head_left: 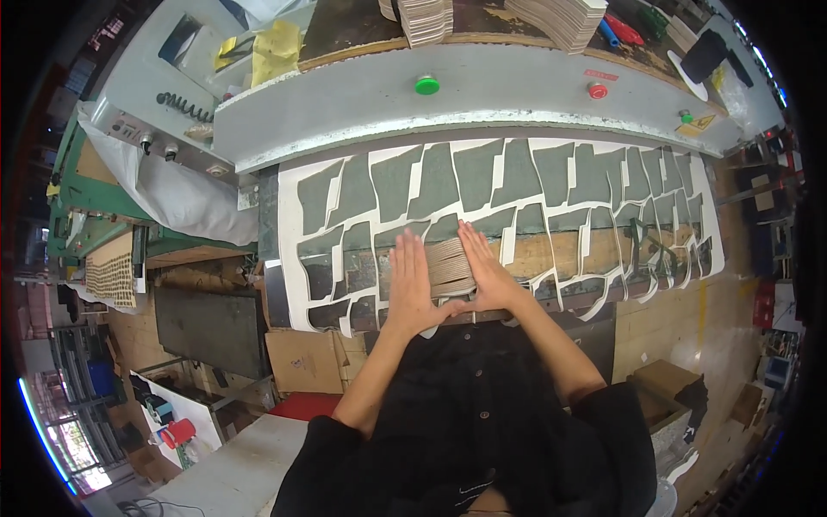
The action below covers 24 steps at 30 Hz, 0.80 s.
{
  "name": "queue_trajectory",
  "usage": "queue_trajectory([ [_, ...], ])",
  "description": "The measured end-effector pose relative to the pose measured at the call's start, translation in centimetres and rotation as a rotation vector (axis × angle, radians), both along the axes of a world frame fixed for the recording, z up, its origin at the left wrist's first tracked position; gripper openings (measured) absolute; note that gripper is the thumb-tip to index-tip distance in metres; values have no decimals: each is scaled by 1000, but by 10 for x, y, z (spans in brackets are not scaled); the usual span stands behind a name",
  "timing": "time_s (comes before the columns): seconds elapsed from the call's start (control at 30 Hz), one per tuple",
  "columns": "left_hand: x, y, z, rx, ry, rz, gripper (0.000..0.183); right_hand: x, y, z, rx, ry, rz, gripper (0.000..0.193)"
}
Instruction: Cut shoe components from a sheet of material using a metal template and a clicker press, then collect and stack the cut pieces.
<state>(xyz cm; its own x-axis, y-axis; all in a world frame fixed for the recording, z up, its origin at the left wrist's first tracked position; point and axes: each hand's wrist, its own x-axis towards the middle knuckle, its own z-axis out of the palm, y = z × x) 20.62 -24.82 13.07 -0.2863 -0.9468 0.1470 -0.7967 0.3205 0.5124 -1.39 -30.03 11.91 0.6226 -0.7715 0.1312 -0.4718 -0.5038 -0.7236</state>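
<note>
A squared stack of thin beige cut pieces [450,265] sits between my two palms, at the near part of the cut sheet. My left hand [411,280] lies flat along its left side with straight fingers. Along the right side runs my right hand [487,267], its fingers also straight and pointing away from me. The thumbs come close together at the stack's near edge, so both hands hold it between them. Around it spreads a white sheet [291,258] cut into a web of strips, with dark grey-green shapes showing in its openings.
Behind the sheet runs a grey machine beam [345,108] with a green button [426,84] and a red button [598,90]. More stacks of cut pieces [564,19] rest on top. Left stands a grey control box [142,112]; a cardboard piece [303,360] lies below.
</note>
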Motion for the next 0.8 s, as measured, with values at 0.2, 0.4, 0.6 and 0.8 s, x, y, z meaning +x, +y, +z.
queue_trajectory([
  [0.2,-1,-10,-11,-5,79,66,134,-5,-9,-9,41,53,-23,123],
  [0.4,10,-30,5,31,163,-30,103,-7,-15,-1,-7,26,-20,100],
  [0.6,-9,-13,-8,-131,134,-4,111,-4,12,-6,-35,-45,-100,126],
  [0.8,-27,-3,-7,37,118,3,130,-5,26,-10,-8,-28,-26,156],
])
